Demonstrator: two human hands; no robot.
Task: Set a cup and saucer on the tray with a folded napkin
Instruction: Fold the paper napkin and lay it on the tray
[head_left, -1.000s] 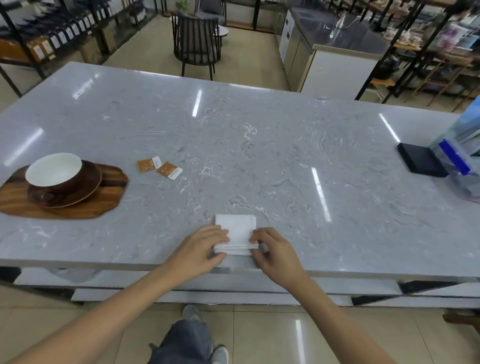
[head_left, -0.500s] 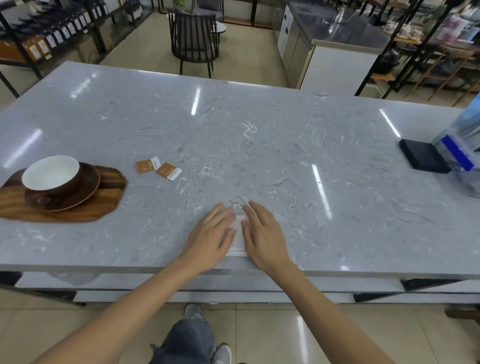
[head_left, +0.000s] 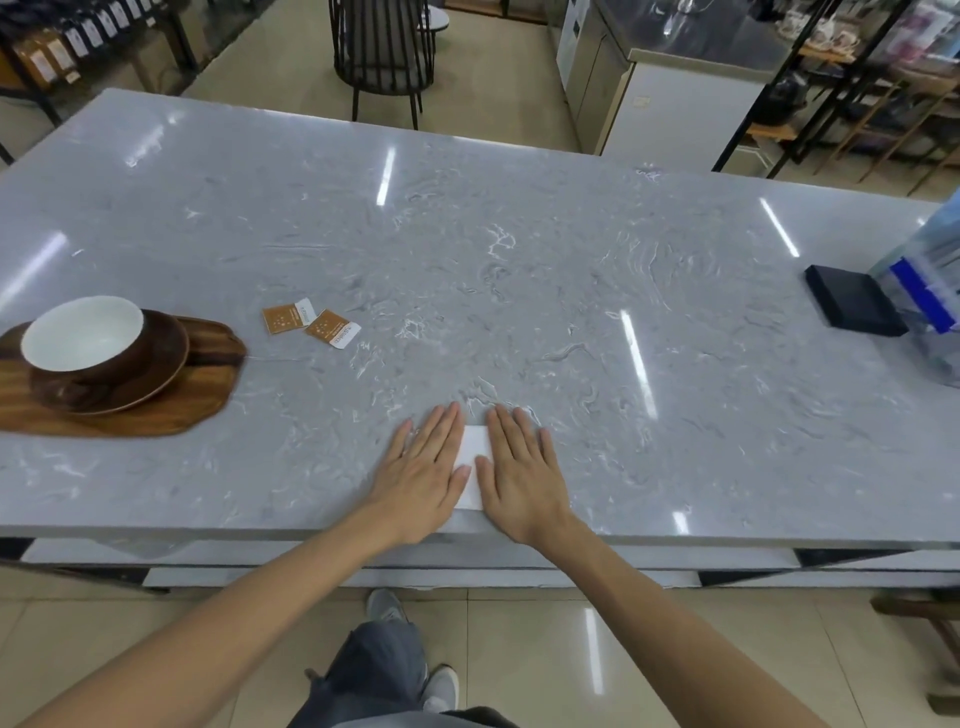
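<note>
A white folded napkin (head_left: 474, 457) lies flat near the front edge of the grey marble table (head_left: 519, 286). My left hand (head_left: 426, 467) and my right hand (head_left: 522, 467) press flat on it, palms down, fingers straight, covering its two sides. Only a narrow white strip shows between them. At the far left a brown cup with a white inside (head_left: 83, 338) sits on a brown saucer (head_left: 156, 364), which rests on a wooden tray (head_left: 171, 410).
Two small orange-brown sachets (head_left: 311, 322) lie right of the tray. A black box (head_left: 852, 299) and a clear blue-striped container (head_left: 930, 301) stand at the right edge. A black chair (head_left: 382, 57) stands beyond the table's far side.
My hands went from pinching the napkin's near edge to lying flat on it. They have since slid slightly apart, baring a strip of napkin.
</note>
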